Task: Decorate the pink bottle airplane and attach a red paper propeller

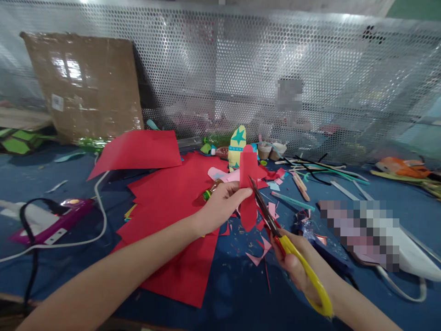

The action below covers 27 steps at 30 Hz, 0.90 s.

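Because the left hand [223,202] pinches the red cutout [248,211] right beside the blades, the scissors [280,241], gripped in the right hand [299,262], could nick its thumb.

Pinched at mid-length between thumb and fingers of the left hand [223,204]: a red paper cutout [248,172], long, narrow, flat, rounded at top and bottom, roughly upright, rising above the thumb and hanging below. Gripped in the right hand [295,269]: scissors [272,225] with dark blades and a yellow and red handle, tilted, tips up and leftward from that hand, over the cutout's right side, just beside the left thumb.
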Each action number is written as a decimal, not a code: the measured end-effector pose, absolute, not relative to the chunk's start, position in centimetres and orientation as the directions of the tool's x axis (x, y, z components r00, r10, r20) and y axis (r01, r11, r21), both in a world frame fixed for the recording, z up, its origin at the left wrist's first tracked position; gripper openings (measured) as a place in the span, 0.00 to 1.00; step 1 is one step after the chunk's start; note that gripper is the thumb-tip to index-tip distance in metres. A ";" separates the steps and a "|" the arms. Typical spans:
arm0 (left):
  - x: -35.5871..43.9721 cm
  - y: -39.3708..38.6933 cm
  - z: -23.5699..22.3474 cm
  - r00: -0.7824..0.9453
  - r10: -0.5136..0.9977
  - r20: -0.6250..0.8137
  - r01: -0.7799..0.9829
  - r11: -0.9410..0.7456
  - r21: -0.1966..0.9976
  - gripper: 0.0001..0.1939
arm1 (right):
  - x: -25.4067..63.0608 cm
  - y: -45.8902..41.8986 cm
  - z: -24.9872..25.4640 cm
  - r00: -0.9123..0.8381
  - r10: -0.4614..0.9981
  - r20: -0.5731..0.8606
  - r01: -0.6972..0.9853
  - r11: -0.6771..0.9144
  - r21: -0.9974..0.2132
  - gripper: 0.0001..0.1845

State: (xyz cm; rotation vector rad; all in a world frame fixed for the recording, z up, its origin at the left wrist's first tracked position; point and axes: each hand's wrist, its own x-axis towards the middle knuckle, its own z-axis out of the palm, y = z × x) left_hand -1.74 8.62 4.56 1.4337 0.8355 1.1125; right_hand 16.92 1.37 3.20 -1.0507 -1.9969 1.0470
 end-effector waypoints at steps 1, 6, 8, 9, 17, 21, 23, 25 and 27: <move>-1.7 8.6 4.6 0.317 0.931 0.183 -0.083 -0.165 0.983 0.19 | 17.0 1.4 3.1 -0.474 0.862 0.177 0.354 0.371 -0.858 0.33; -1.7 8.5 4.8 0.317 0.929 0.190 -0.089 -0.170 0.981 0.19 | 17.2 1.5 2.8 -0.484 0.850 0.208 0.362 0.411 -0.837 0.33; -1.8 8.4 4.9 0.306 0.931 0.197 -0.090 -0.178 0.980 0.19 | 17.2 1.5 2.9 -0.486 0.846 0.222 0.359 0.424 -0.832 0.32; -1.8 8.4 4.9 0.301 0.932 0.202 -0.092 -0.182 0.979 0.19 | 17.2 1.5 2.9 -0.484 0.846 0.222 0.361 0.424 -0.830 0.32; -1.8 8.4 5.4 0.271 0.926 0.261 -0.113 -0.239 0.964 0.16 | 16.9 1.3 3.4 -0.462 0.869 0.178 0.371 0.371 -0.851 0.33; -1.8 8.7 4.9 0.288 0.914 0.284 -0.101 -0.266 0.959 0.17 | 17.1 1.5 2.5 -0.433 0.891 0.137 0.382 0.319 -0.867 0.33; -1.8 8.8 4.7 0.309 0.908 0.281 -0.083 -0.269 0.960 0.18 | 17.5 1.6 1.7 -0.446 0.884 0.143 0.378 0.330 -0.865 0.32; -1.7 8.7 4.6 0.326 0.905 0.273 -0.065 -0.266 0.962 0.19 | 17.9 1.6 0.9 -0.479 0.867 0.137 0.364 0.338 -0.868 0.31; -1.7 8.5 4.6 0.337 0.903 0.265 -0.052 -0.263 0.963 0.19 | 18.2 1.5 0.3 -0.506 0.856 0.103 0.352 0.314 -0.882 0.30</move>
